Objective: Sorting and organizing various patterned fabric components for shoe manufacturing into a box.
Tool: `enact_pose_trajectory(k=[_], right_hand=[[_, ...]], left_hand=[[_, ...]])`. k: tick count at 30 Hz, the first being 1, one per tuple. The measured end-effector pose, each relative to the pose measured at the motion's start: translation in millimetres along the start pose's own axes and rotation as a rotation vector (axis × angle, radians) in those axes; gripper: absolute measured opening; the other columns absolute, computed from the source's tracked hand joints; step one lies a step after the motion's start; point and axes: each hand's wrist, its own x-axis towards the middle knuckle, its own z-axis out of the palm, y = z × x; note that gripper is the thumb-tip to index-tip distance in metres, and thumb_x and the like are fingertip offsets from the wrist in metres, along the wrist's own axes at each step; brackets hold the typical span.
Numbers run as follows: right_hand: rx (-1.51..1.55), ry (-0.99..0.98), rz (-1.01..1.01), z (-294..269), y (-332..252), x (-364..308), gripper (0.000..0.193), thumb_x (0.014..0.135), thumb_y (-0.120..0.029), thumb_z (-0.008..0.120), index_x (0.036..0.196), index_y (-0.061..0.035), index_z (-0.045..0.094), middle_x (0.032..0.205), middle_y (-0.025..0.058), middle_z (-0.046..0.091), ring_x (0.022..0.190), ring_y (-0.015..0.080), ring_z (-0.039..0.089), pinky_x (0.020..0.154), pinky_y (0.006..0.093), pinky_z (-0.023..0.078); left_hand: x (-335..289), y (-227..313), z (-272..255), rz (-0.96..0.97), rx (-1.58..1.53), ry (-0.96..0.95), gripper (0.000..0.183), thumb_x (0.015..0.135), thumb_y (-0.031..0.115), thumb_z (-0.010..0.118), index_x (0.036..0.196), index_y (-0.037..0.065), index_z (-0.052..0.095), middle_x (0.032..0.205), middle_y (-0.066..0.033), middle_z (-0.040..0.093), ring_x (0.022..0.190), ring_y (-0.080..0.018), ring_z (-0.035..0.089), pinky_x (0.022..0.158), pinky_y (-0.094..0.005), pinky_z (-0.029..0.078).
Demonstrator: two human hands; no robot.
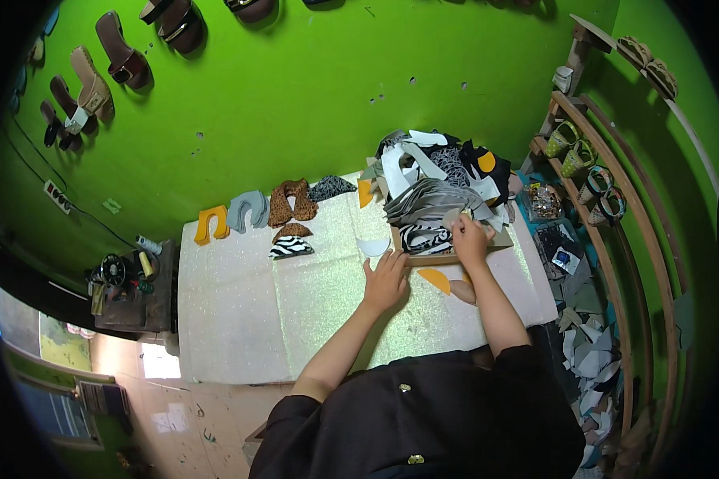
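"What are your hands busy with?"

"My right hand (pixel 472 239) is over the shallow box (pixel 433 259) on the right of the table (pixel 232 327). Its fingers are curled in at the grey cut pieces (pixel 423 201), next to a pale piece (pixel 452 216), but I cannot tell whether I am gripping anything."

"And the left?"

"My left hand (pixel 386 283) is open, palm down and fingers spread, at the box's near left corner. A white half-round piece (pixel 374 247) lies just beyond my fingertips; I cannot tell if they touch it."

"Which step would you call this?"

"I judge it to be picking through the box. The grey pieces fan out in it, with zebra-print pieces (pixel 426 239) at the near side. A yellow half-round piece (pixel 434 279) lies outside, nearer me. Far left, a yellow stack (pixel 212 225), a grey stack (pixel 248 211) and a leopard-print stack (pixel 292 203) stand apart by colour."

"So what does the next move call for?"

"To my mind, a light fingertip pinch on one thin layer, since the pieces lie close and neighbours could drag along. My left hand could steady the box."
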Motion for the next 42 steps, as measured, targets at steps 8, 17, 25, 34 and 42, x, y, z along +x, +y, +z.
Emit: enact_pose_trajectory(k=[8, 17, 25, 34, 42], right_hand=[[0.281, 0.062, 0.081, -22.4, 8.5, 12.8, 0.019, 0.083, -0.025, 0.061, 0.090, -0.0074, 0.062, 0.075, 0.0045, 0.064, 0.074, 0.0208, 0.059, 0.082, 0.0370, 0.028], [0.118, 0.032, 0.153, -28.5, -11.8, 1.4, 0.068, 0.072, -0.010, 0.064, 0.133, -0.0174, 0.036, 0.137, 0.0114, 0.029, 0.126, 0.0333, 0.029, 0.101, 0.0484, 0.019], [-0.084, -0.263, -0.053, -6.2, 0.2, -10.3, 0.055, 0.069, -0.013, 0.067, 0.121, -0.0179, 0.052, 0.129, 0.0099, 0.043, 0.126, 0.0270, 0.033, 0.099, 0.0463, 0.021], [-0.074, 0.191, -0.217, 15.7, 21.8, -26.8, 0.039, 0.072, -0.003, 0.057, 0.109, -0.0112, 0.056, 0.118, 0.0116, 0.047, 0.115, 0.0318, 0.040, 0.096, 0.0463, 0.026], [-0.065, -0.077, -0.203, 0.9, 11.6, -22.3, 0.025, 0.074, -0.007, 0.055, 0.097, -0.0093, 0.063, 0.119, 0.0087, 0.049, 0.116, 0.0298, 0.040, 0.097, 0.0573, 0.024]], left_hand=[[-0.9, 7.9, 3.3, -0.131, -0.057, 0.030, 0.050, 0.079, 0.022, 0.057, 0.127, 0.014, 0.044, 0.133, -0.0041, 0.042, 0.124, -0.0221, 0.038, 0.097, -0.0615, 0.019], [36.2, 21.1, 5.8, -0.037, -0.151, 0.148, 0.032, 0.084, 0.020, 0.054, 0.115, 0.014, 0.054, 0.122, -0.0043, 0.051, 0.117, -0.0197, 0.045, 0.094, -0.0566, 0.021], [91.9, 24.5, 4.1, -0.107, -0.127, -0.098, 0.025, 0.077, 0.025, 0.066, 0.101, 0.017, 0.062, 0.094, -0.0010, 0.065, 0.092, -0.0202, 0.058, 0.079, -0.0437, 0.028], [88.2, 9.8, 28.5, -0.196, -0.346, 0.296, 0.016, 0.084, 0.019, 0.061, 0.094, 0.007, 0.057, 0.087, -0.0066, 0.060, 0.083, -0.0236, 0.055, 0.079, -0.0392, 0.026], [80.6, 4.6, 43.1, -0.207, -0.365, 0.486, 0.021, 0.085, 0.008, 0.057, 0.102, 0.000, 0.048, 0.084, -0.0132, 0.053, 0.078, -0.0272, 0.049, 0.078, -0.0383, 0.026]])
